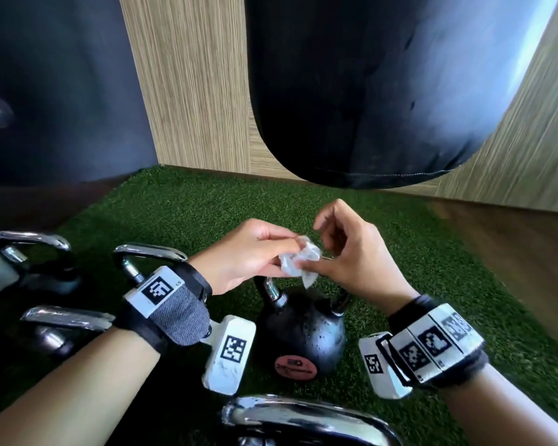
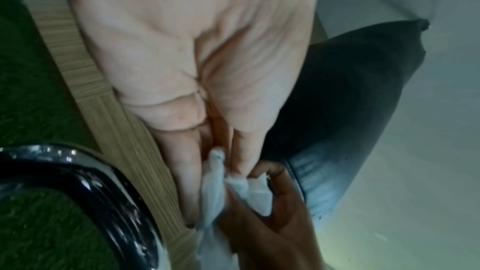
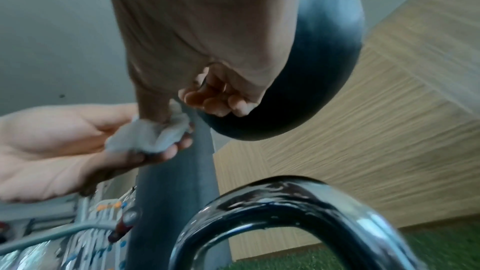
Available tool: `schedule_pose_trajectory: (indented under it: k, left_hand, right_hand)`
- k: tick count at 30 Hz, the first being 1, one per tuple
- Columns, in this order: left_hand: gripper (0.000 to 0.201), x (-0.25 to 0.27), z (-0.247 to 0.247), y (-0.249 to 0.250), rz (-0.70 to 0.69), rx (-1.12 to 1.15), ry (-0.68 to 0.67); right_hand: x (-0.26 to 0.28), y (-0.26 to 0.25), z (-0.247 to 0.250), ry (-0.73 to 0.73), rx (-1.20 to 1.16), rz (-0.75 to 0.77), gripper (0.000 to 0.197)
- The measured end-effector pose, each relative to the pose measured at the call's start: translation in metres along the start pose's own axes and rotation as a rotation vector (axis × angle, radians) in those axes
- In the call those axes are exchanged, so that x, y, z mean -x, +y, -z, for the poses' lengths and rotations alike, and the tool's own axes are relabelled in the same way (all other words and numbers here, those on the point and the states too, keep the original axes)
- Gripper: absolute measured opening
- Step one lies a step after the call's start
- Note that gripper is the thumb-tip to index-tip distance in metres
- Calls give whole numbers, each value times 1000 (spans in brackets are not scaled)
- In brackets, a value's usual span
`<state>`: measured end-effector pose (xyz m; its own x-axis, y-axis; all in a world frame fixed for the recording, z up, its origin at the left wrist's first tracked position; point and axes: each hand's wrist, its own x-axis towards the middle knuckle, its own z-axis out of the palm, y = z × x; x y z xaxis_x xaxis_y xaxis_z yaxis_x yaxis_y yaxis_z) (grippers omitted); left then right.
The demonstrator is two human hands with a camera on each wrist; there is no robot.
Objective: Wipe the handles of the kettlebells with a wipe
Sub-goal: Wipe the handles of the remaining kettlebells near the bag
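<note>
- Your left hand (image 1: 245, 249) and right hand (image 1: 355, 252) meet above the black kettlebell (image 1: 303, 336) on the green turf (image 1: 187, 204), with a crumpled white wipe (image 1: 300, 262) between them.
- From the head view, your left fingers are closed on one side of the wipe and your right thumb and forefinger pinch the other; the wipe hangs clear of the chrome handle (image 1: 271, 289) just beneath it.
- The left wrist view shows what the head view hides: the wipe (image 2: 215, 182) is tucked between your left fingers (image 2: 244, 151).
- The right wrist view shows your other right fingers (image 3: 215, 102) curled into the palm, away from the wipe (image 3: 150, 132).
- Only the head view takes in the other kettlebells (image 1: 152, 262) at your left and a dark punching bag (image 1: 368, 91) hanging ahead.
</note>
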<state>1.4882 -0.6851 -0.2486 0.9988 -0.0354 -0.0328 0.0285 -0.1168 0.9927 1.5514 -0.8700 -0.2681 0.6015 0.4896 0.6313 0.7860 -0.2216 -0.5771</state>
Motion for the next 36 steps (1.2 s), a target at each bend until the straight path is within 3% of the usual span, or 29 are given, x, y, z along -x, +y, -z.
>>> schedule_pose_trajectory:
  k: [3, 6, 8, 10, 12, 14, 19, 24, 29, 33, 36]
  left_hand:
    - [21, -10, 5, -9, -135, -297, 58]
    - [24, -18, 9, -24, -350, -687, 251]
    - [29, -22, 6, -33, -418, -884, 307]
    - [33, -26, 0, -41, -445, -959, 292]
    - [33, -31, -5, -46, -477, -980, 299]
    - [32, -38, -8, -49, -517, -1003, 295]
    - [24, -42, -12, -61, -577, -1074, 214]
    - [28, -27, 13, -77, -552, -848, 406]
    - [30, -25, 15, -89, -589, -852, 442]
    - [29, -32, 34, -114, -448, -612, 550]
    - [27, -29, 35, -128, -407, -585, 557]
  right_hand:
    - [17, 27, 19, -127, -43, -94, 71]
    - [46, 63, 29, -39, -9, -224, 58]
    - [68, 91, 26, -13, -114, -408, 57]
    - [86, 114, 12, -113, -210, -633, 66]
    - [97, 128, -11, -231, -178, -721, 77]
    - [101, 138, -33, -213, -127, -700, 78]
    - [100, 136, -54, -46, -108, -656, 39]
    - [104, 134, -52, -51, -129, -654, 32]
    - [106, 134, -53, -25, -131, -646, 25]
    - [107, 135, -56, -16, -162, -659, 28]
    - [108, 136, -56, -7, -165, -648, 27]
